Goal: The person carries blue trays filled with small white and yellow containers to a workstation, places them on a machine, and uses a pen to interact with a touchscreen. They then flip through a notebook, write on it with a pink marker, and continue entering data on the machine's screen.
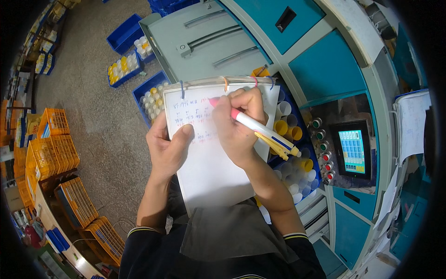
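A white notepad [206, 179], bound along its top with coloured rings, is held up in front of my body. Handwriting in blue and red covers the upper left of its page. My left hand [169, 146] grips the pad's left edge, thumb on the paper and fingers behind. Over the upper page, my right hand [239, 123] pinches a thick white pen [260, 125] with a pink grip and a yellow clip end. The pen's pink front end is at the top line of writing; its exact tip is too small to make out.
To the right stands a teal machine [327, 65] with a lit control screen [351, 151] and a column of push buttons [326, 156]. Blue bins [125, 69] of white and yellow tubes stand beyond the pad. Orange crates [58, 156] are stacked at left.
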A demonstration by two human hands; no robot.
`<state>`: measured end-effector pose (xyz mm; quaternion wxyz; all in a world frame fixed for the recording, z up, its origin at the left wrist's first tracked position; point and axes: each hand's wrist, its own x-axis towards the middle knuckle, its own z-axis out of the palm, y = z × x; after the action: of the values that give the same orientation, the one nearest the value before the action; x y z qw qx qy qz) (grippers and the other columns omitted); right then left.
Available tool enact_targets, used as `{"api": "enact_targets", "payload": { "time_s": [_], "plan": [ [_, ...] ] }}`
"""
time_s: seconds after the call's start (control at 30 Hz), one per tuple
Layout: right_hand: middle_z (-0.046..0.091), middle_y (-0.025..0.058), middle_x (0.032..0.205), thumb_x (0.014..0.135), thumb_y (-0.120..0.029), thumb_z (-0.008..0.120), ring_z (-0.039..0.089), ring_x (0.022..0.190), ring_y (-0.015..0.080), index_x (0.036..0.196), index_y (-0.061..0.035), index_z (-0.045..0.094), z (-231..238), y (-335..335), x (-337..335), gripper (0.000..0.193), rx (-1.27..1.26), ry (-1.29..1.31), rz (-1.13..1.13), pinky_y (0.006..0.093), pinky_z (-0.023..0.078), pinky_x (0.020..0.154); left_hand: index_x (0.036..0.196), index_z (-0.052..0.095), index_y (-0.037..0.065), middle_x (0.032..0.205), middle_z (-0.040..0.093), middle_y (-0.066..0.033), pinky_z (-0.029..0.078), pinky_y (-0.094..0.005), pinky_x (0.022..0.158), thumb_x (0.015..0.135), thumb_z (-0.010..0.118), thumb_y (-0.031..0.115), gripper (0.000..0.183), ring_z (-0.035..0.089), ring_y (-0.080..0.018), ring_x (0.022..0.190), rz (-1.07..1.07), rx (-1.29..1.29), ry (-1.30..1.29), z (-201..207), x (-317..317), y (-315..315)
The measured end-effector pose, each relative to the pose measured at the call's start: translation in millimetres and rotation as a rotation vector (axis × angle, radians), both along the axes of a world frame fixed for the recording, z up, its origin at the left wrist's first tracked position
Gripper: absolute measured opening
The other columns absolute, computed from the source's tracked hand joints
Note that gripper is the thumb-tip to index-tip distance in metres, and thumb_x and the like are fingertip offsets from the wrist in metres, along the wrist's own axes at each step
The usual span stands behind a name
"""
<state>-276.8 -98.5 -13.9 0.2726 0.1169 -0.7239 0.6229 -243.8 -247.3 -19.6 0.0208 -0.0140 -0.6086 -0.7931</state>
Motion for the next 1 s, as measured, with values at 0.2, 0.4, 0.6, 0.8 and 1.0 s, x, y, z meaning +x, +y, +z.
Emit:
{"api": "enact_targets", "payload": {
  "time_s": [0.2,0.4,0.6,0.8,1.0],
  "plan": [
    [0.053,0.0041,0.067,0.089,0.008,0.057,0.046,0.058,0.0056,0.086,-0.0039,0.039,0,-1,1,0.021,-0.022,0.045,0.004,0.0205,0.041,0.054,0.125,0.053,-0.009,0.105,0.067,-0.0086,0.048,-0.0218,0.075,0.091,0.062,0.008,0.039,0.061,-0.0085,0.086,-0.034,0.022,-0.002,-2,0,-4],
    [0.051,0.0060,0.081,0.096,-0.012,0.057,0.043,0.066,0.0072,0.099,-0.0039,0.042,15,38,29,0.018,-0.146,0.120,-0.066,0.0194,0.037,0.061,0.118,0.057,-0.002,0.094,0.065,-0.0032,0.041,-0.0165,0.061,0.093,0.065,0.016,0.032,0.053,-0.0021,0.072,-0.050,-0.075,0.138,-7,-5,-10],
    [0.054,0.0038,0.077,0.102,-0.027,0.049,0.047,0.063,0.0112,0.090,-0.0029,0.055,50,204,107,0.028,0.562,-0.062,-0.751,0.0258,0.038,0.057,0.124,0.054,-0.006,0.107,0.066,-0.0134,0.050,-0.0289,0.083,0.093,0.067,0.021,0.042,0.063,-0.0145,0.093,0.056,-0.105,0.112,-14,-6,-11],
    [0.068,0.0197,0.086,0.099,-0.045,0.045,0.065,0.081,0.0406,0.088,-0.0074,0.065,119,407,192,0.044,1.042,-0.722,-1.742,0.0506,0.049,0.065,0.126,0.051,-0.007,0.114,0.064,-0.0169,0.048,-0.0303,0.088,0.093,0.065,0.018,0.044,0.062,-0.0173,0.100,0.078,-0.130,0.081,-18,-8,-15],
    [0.066,0.0231,0.111,0.095,-0.049,0.055,0.064,0.103,0.0362,0.114,0.0000,0.065,153,451,205,0.054,1.070,-0.774,-1.585,0.0449,0.049,0.090,0.119,0.055,-0.004,0.095,0.065,-0.0068,0.045,-0.0220,0.068,0.095,0.063,0.021,0.036,0.056,-0.0075,0.076,-0.013,-0.176,0.207,-9,-2,-10]
  ]
}}
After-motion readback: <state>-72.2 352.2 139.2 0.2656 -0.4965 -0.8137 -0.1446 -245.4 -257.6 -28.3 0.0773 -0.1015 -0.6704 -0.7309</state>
